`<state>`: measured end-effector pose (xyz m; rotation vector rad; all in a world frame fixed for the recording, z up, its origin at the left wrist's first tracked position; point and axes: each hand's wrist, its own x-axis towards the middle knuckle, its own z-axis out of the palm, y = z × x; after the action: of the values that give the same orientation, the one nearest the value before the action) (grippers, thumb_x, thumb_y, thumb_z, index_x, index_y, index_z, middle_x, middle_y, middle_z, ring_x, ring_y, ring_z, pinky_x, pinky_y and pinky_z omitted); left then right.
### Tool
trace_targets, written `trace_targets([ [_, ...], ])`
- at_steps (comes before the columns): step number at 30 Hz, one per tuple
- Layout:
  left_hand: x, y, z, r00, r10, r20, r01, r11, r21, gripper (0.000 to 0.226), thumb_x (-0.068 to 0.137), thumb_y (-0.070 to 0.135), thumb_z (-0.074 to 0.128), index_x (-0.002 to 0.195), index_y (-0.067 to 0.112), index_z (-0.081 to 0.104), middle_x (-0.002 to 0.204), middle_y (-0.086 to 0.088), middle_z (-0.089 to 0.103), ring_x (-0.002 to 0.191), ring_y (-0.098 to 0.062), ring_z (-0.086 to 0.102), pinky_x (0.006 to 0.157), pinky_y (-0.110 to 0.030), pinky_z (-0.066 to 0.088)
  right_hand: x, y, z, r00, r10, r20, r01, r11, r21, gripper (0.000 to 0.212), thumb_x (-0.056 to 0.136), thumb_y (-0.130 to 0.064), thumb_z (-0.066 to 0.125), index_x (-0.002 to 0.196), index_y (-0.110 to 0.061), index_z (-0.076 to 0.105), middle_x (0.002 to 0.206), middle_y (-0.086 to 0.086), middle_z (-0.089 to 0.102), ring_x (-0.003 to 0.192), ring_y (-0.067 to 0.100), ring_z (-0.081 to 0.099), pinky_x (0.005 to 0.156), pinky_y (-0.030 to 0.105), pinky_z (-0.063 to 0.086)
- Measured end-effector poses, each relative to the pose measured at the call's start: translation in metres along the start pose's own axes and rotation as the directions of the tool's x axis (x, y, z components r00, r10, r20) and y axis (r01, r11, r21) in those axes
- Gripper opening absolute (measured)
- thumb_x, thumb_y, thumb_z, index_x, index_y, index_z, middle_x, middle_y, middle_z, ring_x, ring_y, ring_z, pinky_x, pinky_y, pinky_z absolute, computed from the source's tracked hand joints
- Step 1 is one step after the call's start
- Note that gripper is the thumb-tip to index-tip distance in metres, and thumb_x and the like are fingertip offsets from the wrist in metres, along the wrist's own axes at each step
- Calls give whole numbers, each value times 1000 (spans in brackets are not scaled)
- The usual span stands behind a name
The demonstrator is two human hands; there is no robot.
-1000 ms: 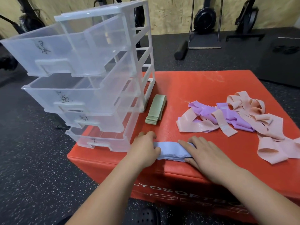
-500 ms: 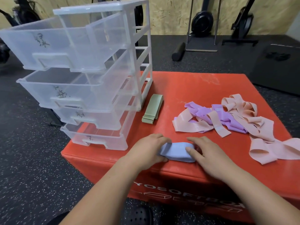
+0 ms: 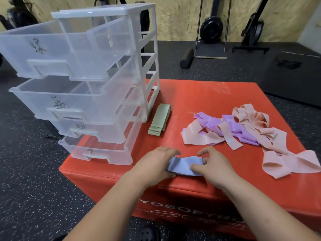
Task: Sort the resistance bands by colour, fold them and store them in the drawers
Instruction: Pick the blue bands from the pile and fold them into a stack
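From the head camera we see the red box point(image 3: 208, 101) filling the lower middle of the view. At six o'clock on its top, right at the near edge, lies the blue band point(image 3: 182, 165), bunched into a short, partly folded wad. The left hand point(image 3: 154, 165) grips the band's nine o'clock end, with fingers curled over it and the thumb tucked at the near edge. The right hand point(image 3: 212, 165) holds the three o'clock end, with the thumb pressed on the cloth and fingers curled at the far edge.

At nine to eleven o'clock on the box top stands the clear drawer unit point(image 3: 151, 49). Its four drawers point(image 3: 57, 103) are pulled out, each bearing a handwritten mark we cannot read. Just beside the unit's foot, toward twelve o'clock from the hands, lies a neat stack of folded green bands point(image 3: 159, 120). At two to three o'clock loose purple bands point(image 3: 243, 132) lie tangled with pink bands point(image 3: 281, 153).
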<state>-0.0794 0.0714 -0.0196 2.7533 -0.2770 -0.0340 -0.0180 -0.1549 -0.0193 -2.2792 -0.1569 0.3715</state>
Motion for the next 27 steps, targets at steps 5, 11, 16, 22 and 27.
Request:
trace_targets([
  [5,-3,3,-3,998,-54,34,57,991,-122,91,85,75,71,159,38,36,134,11,49,128,-12,50,105,-36,49,-7,-17,4,989,-144,-21,146,978,150,54,69,-11,78,111,-39,59,79,-7,61,66,12,58,69,40,53],
  [11,1,0,-14,993,-108,48,118,906,-407,41,93,54,75,128,38,61,119,9,50,101,-7,54,97,-30,50,-7,-36,-21,909,-416,-17,405,873,271,71,77,5,77,126,-44,61,100,-16,61,93,15,65,84,28,57],
  [16,14,2,-14,972,-235,-16,161,713,-683,30,88,42,84,103,26,63,100,4,73,83,-9,65,82,-33,55,20,-47,-28,916,-399,-32,380,840,387,67,86,8,74,131,-40,61,120,3,66,105,15,70,86,31,58],
  [22,51,3,-10,889,-444,-114,229,645,-729,24,97,36,70,120,30,69,108,9,74,100,-10,70,93,-38,57,97,-71,-31,965,-262,12,222,841,493,58,91,6,70,135,-29,61,117,13,70,86,5,72,67,19,57],
  [27,93,-1,-19,807,-566,-171,316,657,-685,40,103,32,59,141,19,60,132,3,70,120,-16,66,94,-30,48,164,-86,-18,987,-147,70,81,815,574,57,90,8,69,138,-21,62,112,15,74,92,21,76,71,29,61],
])
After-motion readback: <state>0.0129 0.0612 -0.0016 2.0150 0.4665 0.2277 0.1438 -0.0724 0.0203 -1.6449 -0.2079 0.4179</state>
